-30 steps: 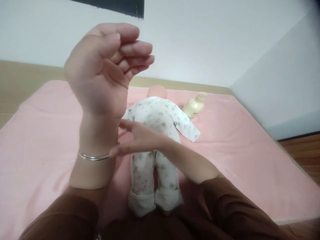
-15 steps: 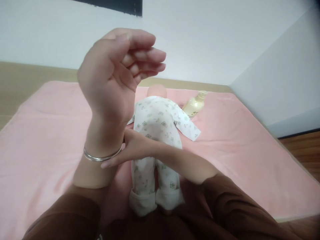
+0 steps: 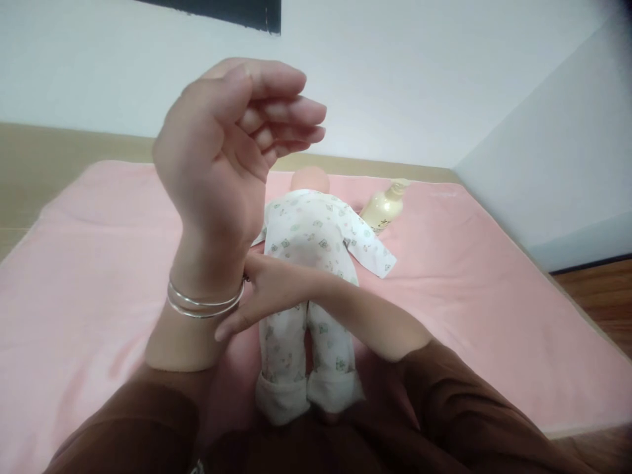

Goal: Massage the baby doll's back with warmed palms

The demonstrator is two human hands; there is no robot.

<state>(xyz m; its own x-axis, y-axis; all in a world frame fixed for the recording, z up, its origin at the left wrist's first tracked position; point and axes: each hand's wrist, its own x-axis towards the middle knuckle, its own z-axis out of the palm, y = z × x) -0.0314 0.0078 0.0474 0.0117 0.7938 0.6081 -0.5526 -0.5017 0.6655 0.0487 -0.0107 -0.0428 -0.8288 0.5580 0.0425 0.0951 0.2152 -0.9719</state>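
My left hand (image 3: 217, 151) is raised at the left of centre, palm turned inward, its fingers loosely curved and holding nothing. A silver bangle (image 3: 205, 308) circles that wrist, showing as two thin bands spread apart at the front. My right hand (image 3: 269, 286) reaches across and grips the bangle at the inner side of the wrist. Its thumb lies just below the lower band; the other fingers are mostly hidden behind the wrist. Beyond and below my arms lies a baby doll (image 3: 310, 179) in a white printed outfit (image 3: 306, 227) with rolled leg cuffs.
The doll rests on a pink blanket (image 3: 474, 276) spread over a light wooden surface (image 3: 20, 148). A pale yellow pump bottle (image 3: 382, 209) lies tilted beside the doll's sleeve. White walls (image 3: 395, 79) stand behind and to the right, with wooden floor (image 3: 602, 296) at the right edge.
The bangle's two bands have spread apart at the front. My right thumb has shifted slightly down and to the right. My left hand has hardly moved.
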